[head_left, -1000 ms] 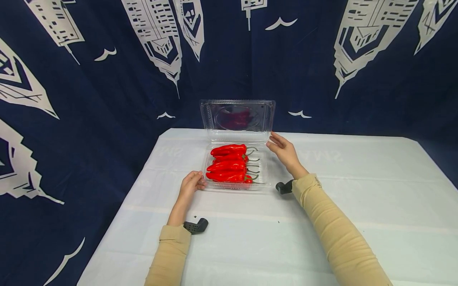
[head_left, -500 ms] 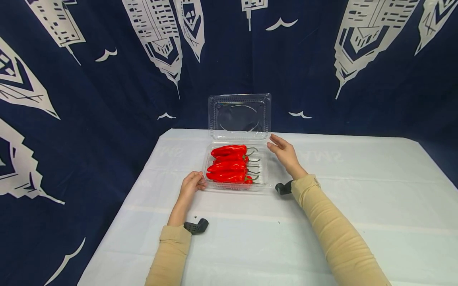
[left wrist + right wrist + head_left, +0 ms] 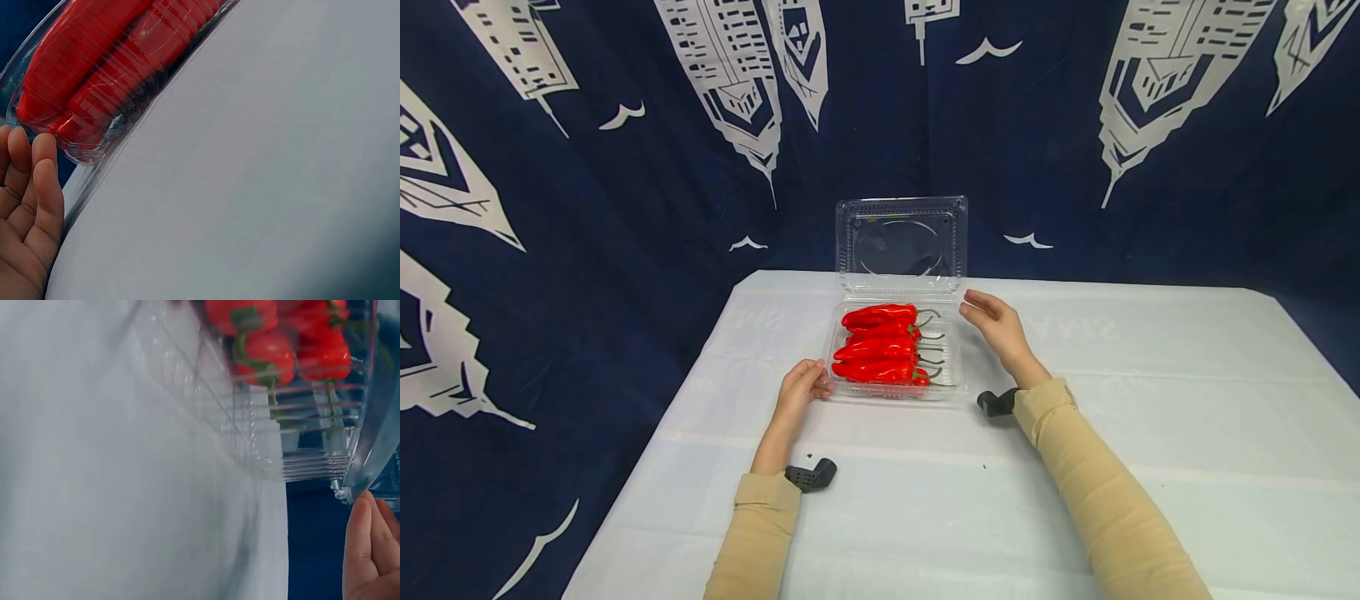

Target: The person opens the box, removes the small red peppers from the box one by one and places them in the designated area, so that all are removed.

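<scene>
A clear plastic clamshell container (image 3: 957,367) stands on the table with its lid (image 3: 901,208) tipped up at the back. Several red peppers (image 3: 876,348) with green stems lie side by side in its base, stems to the right. My left hand (image 3: 799,393) is at the front left corner, its fingers touching or very close to the wall; the left wrist view shows the fingertips (image 3: 47,147) right by that corner. Beside the back right corner, near the hinge, is my right hand (image 3: 1000,327), fingers loosely extended and holding nothing. In the right wrist view its fingertips (image 3: 365,500) appear close to the container edge.
A white cloth covers the table (image 3: 910,517). Behind it hangs a dark blue curtain (image 3: 1045,167) with white building prints. Dark wrist-worn devices (image 3: 812,475) stick out from both sleeves. A few tiny dark specks lie on the cloth.
The lid has swung further back from its forward lean and then stayed still. My right hand has drawn slightly down, away from the lid. The left hand and peppers have not moved.
</scene>
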`<state>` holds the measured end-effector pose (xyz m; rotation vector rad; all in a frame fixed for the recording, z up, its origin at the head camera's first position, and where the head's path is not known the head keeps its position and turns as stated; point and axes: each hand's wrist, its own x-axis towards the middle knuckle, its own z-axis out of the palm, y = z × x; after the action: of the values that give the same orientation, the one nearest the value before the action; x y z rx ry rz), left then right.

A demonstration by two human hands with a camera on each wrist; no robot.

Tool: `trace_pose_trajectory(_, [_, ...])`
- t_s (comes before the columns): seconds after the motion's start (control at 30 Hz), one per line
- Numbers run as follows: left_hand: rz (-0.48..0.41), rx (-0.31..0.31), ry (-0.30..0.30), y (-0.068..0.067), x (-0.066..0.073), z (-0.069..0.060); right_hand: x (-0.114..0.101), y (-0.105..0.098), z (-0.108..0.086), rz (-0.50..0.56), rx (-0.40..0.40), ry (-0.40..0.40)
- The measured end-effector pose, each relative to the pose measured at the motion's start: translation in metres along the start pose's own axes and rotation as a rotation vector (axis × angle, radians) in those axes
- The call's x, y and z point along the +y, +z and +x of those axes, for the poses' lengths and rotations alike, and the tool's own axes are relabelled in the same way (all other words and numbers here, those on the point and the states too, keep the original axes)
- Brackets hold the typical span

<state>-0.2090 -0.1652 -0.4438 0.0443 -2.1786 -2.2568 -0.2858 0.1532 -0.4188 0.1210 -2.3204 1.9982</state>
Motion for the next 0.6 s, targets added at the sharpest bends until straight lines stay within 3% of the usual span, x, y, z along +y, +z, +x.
trace_pose_trajectory(0.27, [-0.014, 0.014, -0.015, -0.006, -0.022, 0.013, -0.002, 0.003, -0.014, 0.042, 0.036, -0.004])
trace_pose_trajectory(0.6, [0.001, 0.037, 0.02, -0.004, -0.024, 0.013, -0.01, 0.009, -0.031, 0.15, 0.055, 0.041])
